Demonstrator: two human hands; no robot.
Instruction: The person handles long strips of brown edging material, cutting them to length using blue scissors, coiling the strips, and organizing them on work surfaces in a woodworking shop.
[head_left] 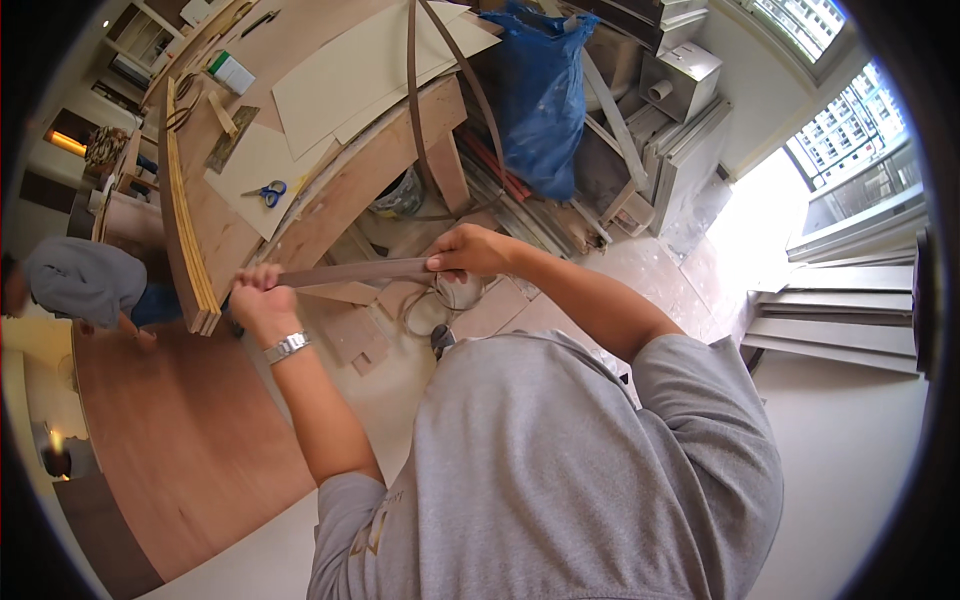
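A long, thin brown strip, which looks like edge banding (350, 271), is stretched between my two hands in front of my body. My left hand (265, 300), with a metal watch on its wrist, is closed round the strip beside the end of the layered wooden boards (190, 240). Farther along, my right hand (468, 251) pinches the strip between thumb and fingers. A brown strip of the same look hangs in a large loop over the workbench edge, down to the floor; where it joins the held length is hard to make out.
On the wooden workbench (330, 190) lie blue-handled scissors (270, 192), pale sheets (350, 80) and a green-white box (231, 72). A blue plastic bag (545, 100) and stacked scrap panels stand to the right. At the left, another person (85, 283) bends near a large wooden panel (180, 430).
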